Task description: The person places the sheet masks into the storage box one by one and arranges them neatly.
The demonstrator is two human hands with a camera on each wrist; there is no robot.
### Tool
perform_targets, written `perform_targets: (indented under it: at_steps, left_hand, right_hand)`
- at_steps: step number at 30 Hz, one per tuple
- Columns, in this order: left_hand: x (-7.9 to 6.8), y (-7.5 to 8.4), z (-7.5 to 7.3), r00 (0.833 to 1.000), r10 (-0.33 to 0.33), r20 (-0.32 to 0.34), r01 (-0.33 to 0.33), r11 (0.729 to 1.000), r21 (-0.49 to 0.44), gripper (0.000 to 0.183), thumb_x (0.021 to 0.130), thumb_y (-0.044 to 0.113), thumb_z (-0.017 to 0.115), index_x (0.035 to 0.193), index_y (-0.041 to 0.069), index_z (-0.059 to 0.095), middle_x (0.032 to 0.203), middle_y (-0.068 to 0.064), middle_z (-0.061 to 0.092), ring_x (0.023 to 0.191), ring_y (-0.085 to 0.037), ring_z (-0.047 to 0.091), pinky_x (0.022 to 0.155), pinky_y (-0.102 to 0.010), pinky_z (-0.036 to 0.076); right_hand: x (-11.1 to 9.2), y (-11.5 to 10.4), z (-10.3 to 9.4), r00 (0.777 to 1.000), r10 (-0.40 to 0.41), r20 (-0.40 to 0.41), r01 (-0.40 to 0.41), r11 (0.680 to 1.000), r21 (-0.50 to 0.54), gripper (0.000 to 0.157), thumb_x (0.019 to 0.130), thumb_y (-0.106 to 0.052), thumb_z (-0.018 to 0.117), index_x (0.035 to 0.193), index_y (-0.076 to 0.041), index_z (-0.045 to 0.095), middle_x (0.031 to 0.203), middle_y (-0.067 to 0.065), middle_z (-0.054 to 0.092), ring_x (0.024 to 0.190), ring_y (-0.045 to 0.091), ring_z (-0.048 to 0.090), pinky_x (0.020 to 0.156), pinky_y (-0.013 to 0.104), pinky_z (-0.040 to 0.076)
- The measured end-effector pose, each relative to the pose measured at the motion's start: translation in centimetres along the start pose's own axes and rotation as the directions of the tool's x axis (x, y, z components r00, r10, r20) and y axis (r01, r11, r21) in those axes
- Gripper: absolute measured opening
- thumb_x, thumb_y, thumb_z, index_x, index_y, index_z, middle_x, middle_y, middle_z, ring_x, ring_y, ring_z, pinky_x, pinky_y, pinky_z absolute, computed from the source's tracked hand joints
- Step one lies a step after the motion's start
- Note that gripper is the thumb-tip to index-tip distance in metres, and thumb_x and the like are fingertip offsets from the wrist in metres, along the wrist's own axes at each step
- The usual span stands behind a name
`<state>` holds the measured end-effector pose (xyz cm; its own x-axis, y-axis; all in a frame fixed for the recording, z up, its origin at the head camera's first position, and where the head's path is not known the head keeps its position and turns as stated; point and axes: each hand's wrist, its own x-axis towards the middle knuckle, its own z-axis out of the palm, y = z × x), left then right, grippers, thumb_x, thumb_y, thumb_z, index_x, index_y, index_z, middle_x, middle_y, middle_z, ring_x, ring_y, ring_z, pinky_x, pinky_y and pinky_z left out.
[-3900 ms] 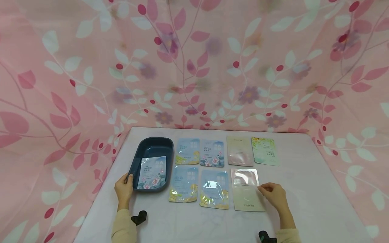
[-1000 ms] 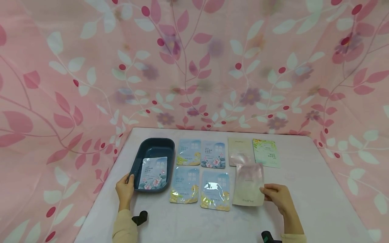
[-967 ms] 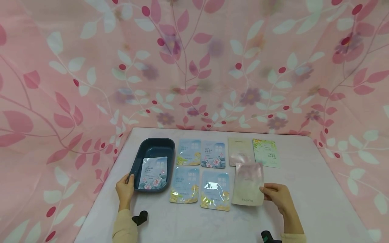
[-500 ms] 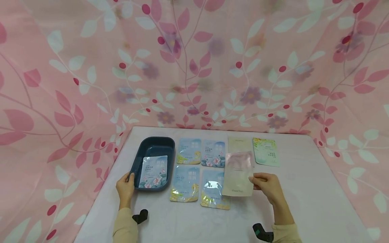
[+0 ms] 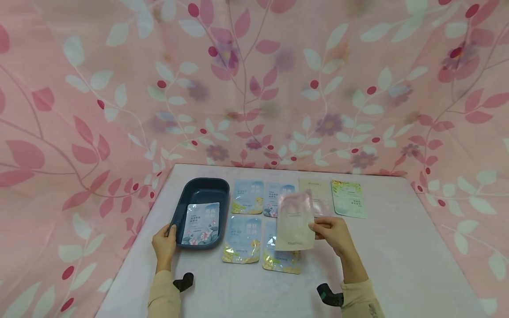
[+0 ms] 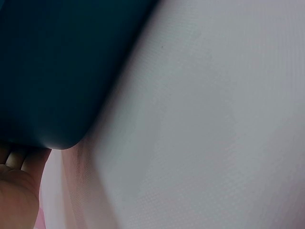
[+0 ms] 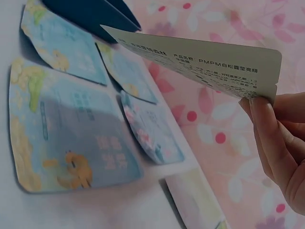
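My right hand [image 5: 334, 234] pinches a pale green and pink face mask sachet [image 5: 295, 223] by its right edge. It is lifted above the table and covers parts of two blue sachets. In the right wrist view its printed back [image 7: 214, 64] shows, with the fingers [image 7: 269, 133] at one corner. My left hand [image 5: 164, 245] grips the near left rim of a dark blue tray [image 5: 203, 183]. Inside the tray lies a blue sachet with pink flowers [image 5: 200, 224]. In the left wrist view the tray's outer wall [image 6: 57, 71] hides most of the fingertips.
Blue sachets [image 5: 241, 240] lie in two rows right of the tray. At the back right are another pale sachet [image 5: 318, 187] and a green one [image 5: 348, 198]. A white cloth [image 5: 246, 291] covers the table, and a pink floral curtain [image 5: 254, 88] stands behind.
My right hand has picked the pale sachet up from the front row's right end and carried it left, over the blue sachets. My left hand stays at the tray's rim.
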<state>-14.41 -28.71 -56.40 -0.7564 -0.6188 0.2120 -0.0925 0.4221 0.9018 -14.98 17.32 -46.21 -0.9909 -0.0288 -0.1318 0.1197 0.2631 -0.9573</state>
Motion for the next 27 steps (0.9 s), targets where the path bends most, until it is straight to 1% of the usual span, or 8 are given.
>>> perform_targets:
  at_steps: [2,7,13,17,22,24,27]
  left_hand:
    - [0.0,0.0,0.0,1.000,0.003,-0.001,-0.003,1.000,0.001,0.024,0.088,-0.001,0.057,0.104,-0.018,0.063,0.099,-0.035,0.062,0.068,0.024,0.039,0.061,0.001,0.035]
    - [0.1,0.1,0.0,1.000,0.003,0.000,-0.003,1.000,0.012,0.024,0.089,0.001,0.057,0.104,-0.017,0.063,0.099,-0.034,0.062,0.069,0.023,0.040,0.061,0.001,0.035]
    - [0.0,0.1,0.0,1.000,0.003,0.001,-0.003,1.000,0.013,0.024,0.088,0.000,0.058,0.104,-0.017,0.063,0.098,-0.034,0.063,0.068,0.024,0.038,0.060,0.001,0.034]
    - [0.0,0.1,-0.1,1.000,-0.008,0.005,0.008,1.000,0.011,0.024,0.088,0.000,0.058,0.104,-0.017,0.063,0.099,-0.034,0.063,0.069,0.021,0.041,0.061,0.001,0.035]
    - [0.0,0.1,-0.1,1.000,-0.001,0.005,0.001,1.000,0.006,0.025,0.089,0.001,0.058,0.105,-0.017,0.063,0.100,-0.034,0.062,0.070,0.022,0.042,0.062,0.001,0.035]
    - [0.0,0.1,-0.1,1.000,0.005,0.003,-0.005,1.000,-0.002,0.025,0.088,0.000,0.058,0.105,-0.018,0.063,0.099,-0.034,0.062,0.070,0.024,0.039,0.062,0.001,0.035]
    - [0.0,0.0,-0.1,1.000,0.001,0.000,-0.001,1.000,-0.010,0.024,0.088,0.000,0.058,0.104,-0.018,0.063,0.099,-0.034,0.063,0.070,0.023,0.041,0.062,0.001,0.035]
  right_hand:
    - [0.2,-0.3,0.4,1.000,-0.010,0.009,0.010,1.000,0.006,0.031,0.084,-0.001,0.066,0.107,0.019,0.060,0.091,0.026,0.068,0.067,0.017,0.067,0.061,0.027,0.055]
    - [0.6,-1.0,1.5,0.999,-0.034,0.033,0.033,0.999,0.031,0.030,0.084,0.000,0.067,0.105,0.019,0.061,0.089,0.025,0.069,0.066,0.017,0.067,0.060,0.027,0.054]
    - [1.0,-1.6,2.8,0.997,-0.038,0.063,0.034,0.997,0.065,0.028,0.083,0.001,0.067,0.104,0.019,0.062,0.088,0.025,0.069,0.066,0.017,0.066,0.060,0.027,0.054]
    - [1.3,-1.7,3.8,0.995,-0.044,0.088,0.038,0.997,0.066,0.026,0.083,0.002,0.066,0.102,0.019,0.062,0.088,0.025,0.069,0.066,0.017,0.066,0.060,0.027,0.055]
    - [1.7,-1.9,4.7,0.987,-0.086,0.137,0.077,0.995,0.069,0.025,0.083,0.003,0.065,0.101,0.020,0.062,0.089,0.028,0.068,0.067,0.017,0.066,0.060,0.029,0.055]
    - [1.8,-2.1,5.0,0.985,-0.090,0.147,0.081,0.994,0.067,0.025,0.084,0.003,0.065,0.101,0.020,0.062,0.089,0.028,0.068,0.066,0.017,0.066,0.061,0.030,0.055]
    - [1.9,-2.5,5.6,0.985,-0.076,0.154,0.068,0.996,0.055,0.026,0.084,0.002,0.065,0.103,0.019,0.062,0.090,0.026,0.068,0.066,0.016,0.065,0.062,0.030,0.055]
